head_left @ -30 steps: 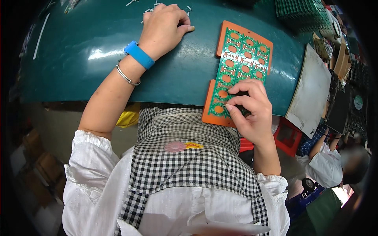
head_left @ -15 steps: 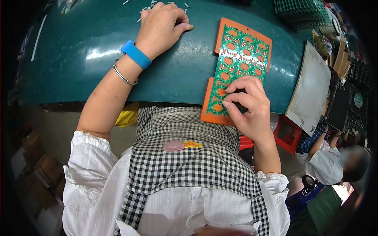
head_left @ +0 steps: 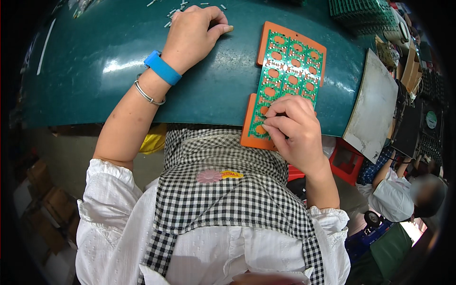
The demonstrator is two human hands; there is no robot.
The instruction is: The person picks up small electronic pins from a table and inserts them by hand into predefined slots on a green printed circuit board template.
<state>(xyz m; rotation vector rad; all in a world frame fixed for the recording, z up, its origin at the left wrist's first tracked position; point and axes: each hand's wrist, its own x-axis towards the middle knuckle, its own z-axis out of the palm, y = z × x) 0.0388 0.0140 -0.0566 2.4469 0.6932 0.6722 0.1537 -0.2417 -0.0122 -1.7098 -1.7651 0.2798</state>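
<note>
A green circuit board panel point(head_left: 283, 78) with rows of oval openings lies on an orange holder plate point(head_left: 262, 45) at the table's right side. Over the panel's near end is my right hand point(head_left: 299, 135), its thumb and index finger drawn together at the board; whatever they may pinch is too small to see. My left hand point(head_left: 195, 37) rests further back on the table with curled fingers, thumb against index finger. Small pale strips point(head_left: 172, 13) lie scattered beside it, and what its fingertips may hold is hidden.
The dark green tabletop point(head_left: 109, 90) ends just before my checked apron. At the back right stands a stack of green boards point(head_left: 361, 14). A grey flat panel point(head_left: 373, 107) leans at the table's right edge, near a red stool point(head_left: 349, 164). Another person point(head_left: 394, 199) sits further right.
My right hand has shifted slightly left over the panel, its fingers more closed. My left hand has stayed nearly in place, beside the pale strips.
</note>
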